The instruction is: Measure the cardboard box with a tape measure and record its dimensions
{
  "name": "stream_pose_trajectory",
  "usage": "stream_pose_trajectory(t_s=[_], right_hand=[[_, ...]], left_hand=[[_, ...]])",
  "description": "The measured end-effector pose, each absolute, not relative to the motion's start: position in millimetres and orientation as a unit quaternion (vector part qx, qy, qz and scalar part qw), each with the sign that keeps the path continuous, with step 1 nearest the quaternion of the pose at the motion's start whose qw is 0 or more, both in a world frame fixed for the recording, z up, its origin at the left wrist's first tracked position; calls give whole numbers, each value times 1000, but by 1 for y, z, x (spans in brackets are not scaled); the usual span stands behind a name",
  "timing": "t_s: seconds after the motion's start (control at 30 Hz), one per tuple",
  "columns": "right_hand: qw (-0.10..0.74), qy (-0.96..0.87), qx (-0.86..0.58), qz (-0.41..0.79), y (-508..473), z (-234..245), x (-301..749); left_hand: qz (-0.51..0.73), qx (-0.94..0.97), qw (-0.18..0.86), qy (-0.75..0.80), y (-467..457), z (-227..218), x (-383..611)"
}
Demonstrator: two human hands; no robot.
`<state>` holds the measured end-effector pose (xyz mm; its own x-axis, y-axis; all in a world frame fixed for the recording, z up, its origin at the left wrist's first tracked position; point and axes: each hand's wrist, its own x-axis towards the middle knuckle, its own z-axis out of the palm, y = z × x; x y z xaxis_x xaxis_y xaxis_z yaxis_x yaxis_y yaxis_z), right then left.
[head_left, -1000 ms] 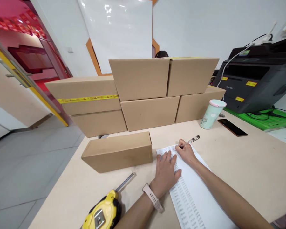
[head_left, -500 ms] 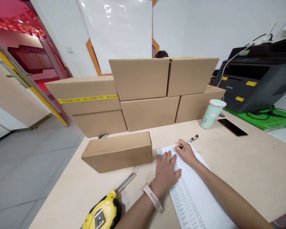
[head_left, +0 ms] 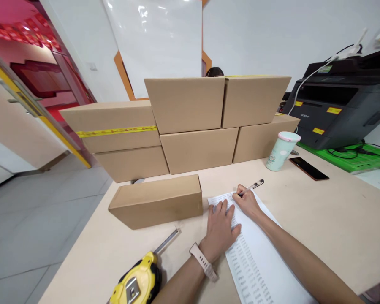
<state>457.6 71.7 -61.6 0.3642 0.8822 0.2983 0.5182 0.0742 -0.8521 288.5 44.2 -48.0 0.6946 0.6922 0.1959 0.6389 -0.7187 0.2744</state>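
My right hand (head_left: 245,201) grips a pen (head_left: 255,184), its tip down at the upper part of a printed sheet of paper (head_left: 261,253). Flat on the left side of that sheet lies my left hand (head_left: 221,226), fingers spread, a pale pink band on the wrist. To its left, a yellow tape measure (head_left: 139,278) rests on the table with a short piece of blade out. A long cardboard box (head_left: 164,207) lies just beyond the tape measure, left of the paper. The pen's tip and the writing under it are partly hidden by my fingers.
Stacked cardboard boxes (head_left: 199,150) wall off the table's far side; the top of a person's head (head_left: 214,71) shows behind them. At right stand a mint-green cup (head_left: 280,154), a phone (head_left: 309,169) and a black printer (head_left: 338,101) near a green surface (head_left: 351,160).
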Motion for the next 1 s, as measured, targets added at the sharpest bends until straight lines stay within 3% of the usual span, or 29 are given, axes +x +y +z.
stream_pose_trajectory(t_s=[0.2,0.43,0.6,0.77,0.9,1.0], right_hand=[[505,-537,-656,162,69,-56,465],[290,-713,-639,-17,57,-51,493],[237,-726,-642,-69,60,-66,496],[303,-682,-657,-108,52,-55,495],[434,-618,-639,-146,37,-16,474],[487,-643,-573,-147,24,18,440]], left_hand=[[150,915,99,360,45,-46,288],[143,911,95,376,31,-32,288],[140,924,78,348,-15,12,267],[166,907,127,366,-59,30,171],[291,787,142,526,-70,0,80],[340,700,195,598,-66,-23,45]])
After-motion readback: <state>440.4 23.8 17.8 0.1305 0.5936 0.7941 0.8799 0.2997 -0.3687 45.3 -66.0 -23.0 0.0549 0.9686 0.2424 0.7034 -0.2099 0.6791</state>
